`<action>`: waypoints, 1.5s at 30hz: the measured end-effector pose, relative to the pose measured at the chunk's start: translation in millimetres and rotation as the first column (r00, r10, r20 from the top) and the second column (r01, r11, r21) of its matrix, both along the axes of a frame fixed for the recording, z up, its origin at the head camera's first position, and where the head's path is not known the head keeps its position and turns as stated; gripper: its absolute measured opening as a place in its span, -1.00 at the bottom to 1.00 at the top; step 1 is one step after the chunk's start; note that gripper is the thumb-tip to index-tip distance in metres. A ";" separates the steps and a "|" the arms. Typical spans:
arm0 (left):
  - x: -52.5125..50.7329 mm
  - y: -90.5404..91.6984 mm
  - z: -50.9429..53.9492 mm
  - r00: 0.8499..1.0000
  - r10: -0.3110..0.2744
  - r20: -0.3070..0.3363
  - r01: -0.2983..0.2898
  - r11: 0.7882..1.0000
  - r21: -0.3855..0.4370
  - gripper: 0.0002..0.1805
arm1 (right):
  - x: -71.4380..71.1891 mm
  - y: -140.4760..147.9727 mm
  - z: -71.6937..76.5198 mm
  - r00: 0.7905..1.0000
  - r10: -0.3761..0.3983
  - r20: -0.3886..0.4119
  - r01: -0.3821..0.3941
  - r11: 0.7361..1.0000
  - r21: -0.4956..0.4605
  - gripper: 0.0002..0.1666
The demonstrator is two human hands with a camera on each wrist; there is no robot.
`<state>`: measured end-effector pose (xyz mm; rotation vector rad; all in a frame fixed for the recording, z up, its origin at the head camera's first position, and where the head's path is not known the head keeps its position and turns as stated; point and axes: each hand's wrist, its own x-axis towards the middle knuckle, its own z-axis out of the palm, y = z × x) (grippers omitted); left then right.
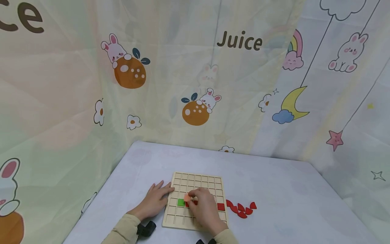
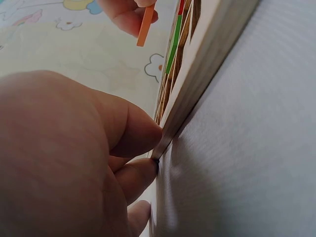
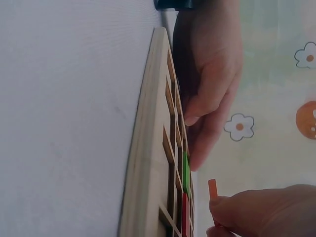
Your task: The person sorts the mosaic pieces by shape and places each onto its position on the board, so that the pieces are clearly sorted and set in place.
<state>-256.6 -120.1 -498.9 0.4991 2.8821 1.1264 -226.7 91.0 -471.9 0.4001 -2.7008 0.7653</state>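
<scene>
A pale wooden grid board (image 1: 179, 219) lies on the table. My right hand (image 1: 204, 207) is over its middle, pinching a small flat orange tile (image 1: 187, 197) between thumb and fingers. In the right wrist view the orange tile (image 3: 213, 188) stands on edge, apart from the board. A green square tile (image 1: 181, 202) sits in a board cell, with red tiles (image 1: 221, 206) in the same row, partly hidden by my right hand. My left hand (image 1: 154, 200) rests at the board's left edge; in the left wrist view its fingertips (image 2: 143, 136) touch that edge.
Several loose red quarter-round pieces (image 1: 241, 207) lie on the white-covered table (image 1: 274, 189) just right of the board. A black wrist-worn device (image 1: 147, 229) is at the left wrist. Printed fabric (image 1: 170, 61) hangs behind and beside the table.
</scene>
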 end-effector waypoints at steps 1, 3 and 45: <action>0.3 -0.1 0.5 1.000 0.000 0.005 0.000 1.000 0.002 -0.55 | 0.1 -1.3 0.2 1.000 -0.001 0.004 0.001 1.000 0.007 -0.79; 1.1 -0.5 1.2 1.000 0.000 0.010 0.000 1.000 0.007 -0.55 | 0.1 -3.4 0.5 1.000 0.004 0.009 -0.004 1.000 0.015 -0.78; 1.3 -1.6 2.4 0.999 -0.020 -0.025 0.020 1.000 -0.017 -0.56 | -4.8 -35.1 -10.1 0.994 0.108 -0.016 -0.107 0.992 0.065 -0.84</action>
